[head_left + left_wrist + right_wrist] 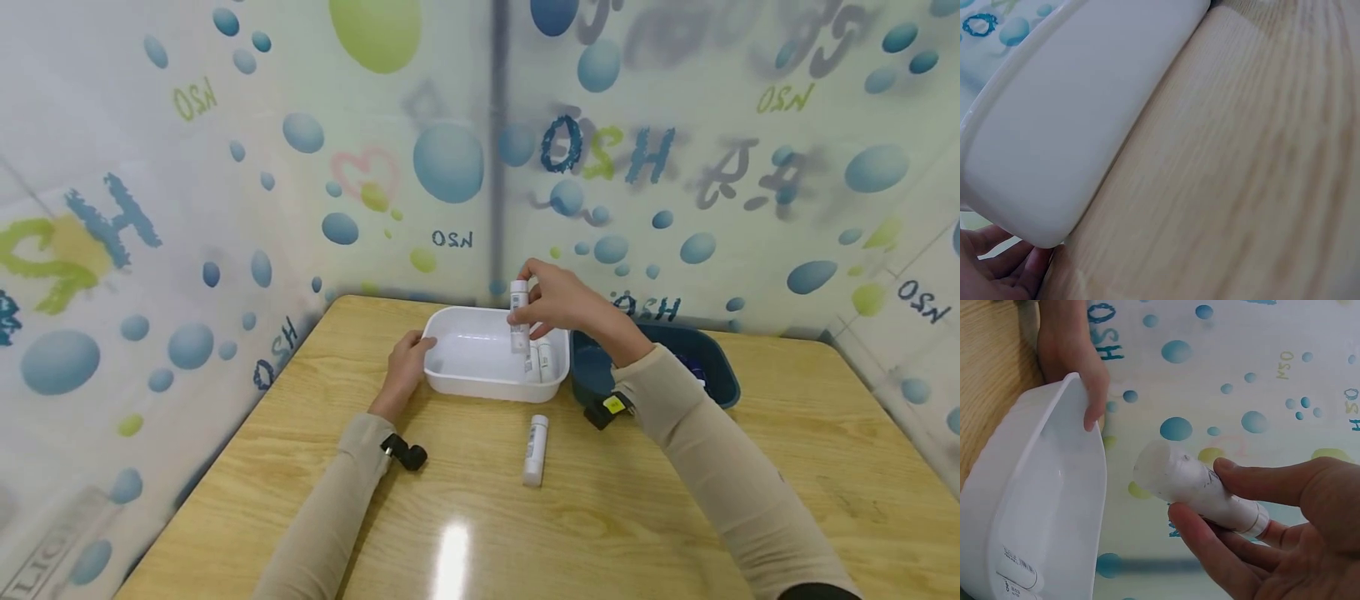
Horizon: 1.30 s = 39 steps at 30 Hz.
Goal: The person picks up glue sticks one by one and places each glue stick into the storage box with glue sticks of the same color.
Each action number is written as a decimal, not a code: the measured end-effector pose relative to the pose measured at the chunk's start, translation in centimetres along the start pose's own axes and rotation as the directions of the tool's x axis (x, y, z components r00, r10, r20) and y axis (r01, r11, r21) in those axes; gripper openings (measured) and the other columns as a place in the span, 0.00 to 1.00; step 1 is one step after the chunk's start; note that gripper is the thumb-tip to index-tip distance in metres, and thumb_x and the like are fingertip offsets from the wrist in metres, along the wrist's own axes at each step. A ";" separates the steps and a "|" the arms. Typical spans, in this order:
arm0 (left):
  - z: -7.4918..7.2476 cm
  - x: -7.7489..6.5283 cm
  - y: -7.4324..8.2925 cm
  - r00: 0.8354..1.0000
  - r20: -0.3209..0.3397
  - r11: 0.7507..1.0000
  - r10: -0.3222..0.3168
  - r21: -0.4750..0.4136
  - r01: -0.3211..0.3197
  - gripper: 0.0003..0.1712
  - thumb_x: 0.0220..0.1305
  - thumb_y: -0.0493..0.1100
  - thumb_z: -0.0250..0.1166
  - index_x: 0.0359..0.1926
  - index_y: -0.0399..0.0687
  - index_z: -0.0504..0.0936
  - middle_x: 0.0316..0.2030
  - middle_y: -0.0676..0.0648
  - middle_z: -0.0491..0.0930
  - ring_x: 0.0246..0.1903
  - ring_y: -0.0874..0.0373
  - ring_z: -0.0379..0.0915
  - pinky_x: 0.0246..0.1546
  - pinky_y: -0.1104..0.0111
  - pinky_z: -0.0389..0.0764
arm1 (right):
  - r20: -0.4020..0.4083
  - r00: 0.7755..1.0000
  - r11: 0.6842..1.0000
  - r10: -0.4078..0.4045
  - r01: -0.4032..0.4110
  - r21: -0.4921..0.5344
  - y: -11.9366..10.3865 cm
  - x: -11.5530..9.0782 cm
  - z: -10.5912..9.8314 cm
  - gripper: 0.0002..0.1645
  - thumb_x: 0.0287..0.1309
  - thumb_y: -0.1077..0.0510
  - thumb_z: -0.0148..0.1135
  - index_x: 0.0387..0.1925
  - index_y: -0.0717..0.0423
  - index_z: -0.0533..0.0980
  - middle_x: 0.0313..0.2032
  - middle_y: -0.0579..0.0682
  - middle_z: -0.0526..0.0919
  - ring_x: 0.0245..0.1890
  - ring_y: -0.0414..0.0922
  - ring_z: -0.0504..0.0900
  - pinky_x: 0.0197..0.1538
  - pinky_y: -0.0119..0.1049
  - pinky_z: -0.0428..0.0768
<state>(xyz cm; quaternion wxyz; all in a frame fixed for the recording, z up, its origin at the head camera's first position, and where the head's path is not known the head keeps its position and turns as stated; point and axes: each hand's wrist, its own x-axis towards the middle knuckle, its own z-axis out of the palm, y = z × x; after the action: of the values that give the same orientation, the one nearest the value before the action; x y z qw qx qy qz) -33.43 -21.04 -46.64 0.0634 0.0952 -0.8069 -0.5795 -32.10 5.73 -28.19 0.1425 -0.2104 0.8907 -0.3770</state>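
My right hand (558, 300) holds a small white bottle (519, 317) upright above the right part of a white basin (480, 387). In the right wrist view, thumb and fingers pinch this bottle (1191, 487) around its sides. The left hand (407, 362) grips the basin's left end, its thumb (1094, 403) over the rim and the other fingers outside. Two similar white bottles (545, 360) lie inside the basin at its right end. Another white bottle (535, 450) lies on the table in front of the basin.
A dark teal basin (723, 379) stands close to the right of the white one, partly hidden by the right forearm, with dark blue things inside. Behind the wooden table (450, 467) hangs a curtain (450, 267) printed with bubbles.
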 end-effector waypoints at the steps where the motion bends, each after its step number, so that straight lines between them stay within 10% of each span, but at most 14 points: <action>1: 0.0 0.0 0.1 1.000 -0.002 1.000 0.002 0.000 -0.002 0.29 0.75 0.51 0.53 0.67 0.37 0.74 0.62 0.34 0.77 0.60 0.41 0.75 0.65 0.51 0.75 | -0.001 1.000 1.000 0.004 -0.004 -0.001 -0.1 0.3 0.0 0.33 0.63 0.60 0.71 0.63 0.58 0.64 0.47 0.64 0.83 0.39 0.55 0.89 0.38 0.40 0.90; 39: -0.1 -0.1 0.1 1.000 -0.002 1.000 0.006 -0.021 -0.006 0.29 0.74 0.52 0.54 0.66 0.39 0.75 0.62 0.35 0.78 0.60 0.42 0.76 0.65 0.51 0.76 | 0.068 0.984 0.981 0.165 -0.171 0.088 4.3 7.6 3.5 0.32 0.63 0.64 0.70 0.63 0.60 0.63 0.50 0.63 0.80 0.41 0.55 0.87 0.47 0.47 0.89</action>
<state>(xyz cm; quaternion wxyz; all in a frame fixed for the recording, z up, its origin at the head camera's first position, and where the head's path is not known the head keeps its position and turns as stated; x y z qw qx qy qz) -33.28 -21.05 -46.55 0.0668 0.0925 -0.8010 -0.5876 -38.42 2.56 -34.45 0.2103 -0.1388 0.8820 -0.3983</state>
